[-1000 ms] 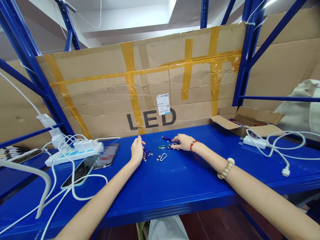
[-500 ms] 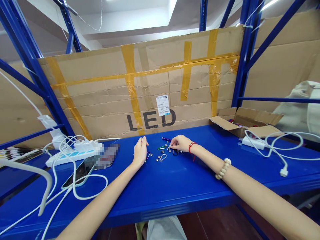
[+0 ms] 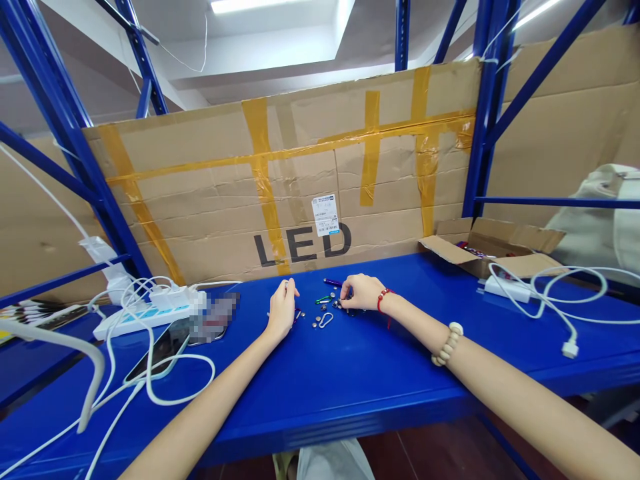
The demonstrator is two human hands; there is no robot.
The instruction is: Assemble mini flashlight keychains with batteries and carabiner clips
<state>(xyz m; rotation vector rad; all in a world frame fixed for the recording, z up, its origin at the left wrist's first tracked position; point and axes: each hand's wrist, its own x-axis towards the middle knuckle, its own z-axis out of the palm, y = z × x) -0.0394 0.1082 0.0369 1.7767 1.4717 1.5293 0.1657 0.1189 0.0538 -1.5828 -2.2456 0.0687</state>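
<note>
**Both hands down among the little clips on the blue shelf**

Here we are at the blue shelf (image 3: 350,373), and both hands are working far out near the back edge, just below the taped cardboard sheet (image 3: 300,193) with "LED" printed on it. The left hand (image 3: 281,308) rests its heel on the surface with the fingers drawn up and bunched together at the tips. From here I can't tell whether anything sits between them. The right hand (image 3: 361,292) is curled palm-down over a small scatter of hardware, fingertips touching the pieces, and I can't make out whether it grips one. A red cord (image 3: 380,300) circles that wrist, and a bead bracelet (image 3: 447,343) sits further up the forearm.

Between the two hands lies a silver carabiner (image 3: 327,319) flat on the shelf, with tiny round metal pieces (image 3: 316,325) just beside it. A green carabiner (image 3: 323,299) lies a little further back, and a purple carabiner (image 3: 332,282) is beyond that, close to the right hand's fingers.

Off to the left are a white power strip (image 3: 145,313) and a phone (image 3: 157,347) tangled in cords. Well to the right stands an open cardboard box (image 3: 493,243), with a white cable (image 3: 560,293) looping in front of it.
</note>
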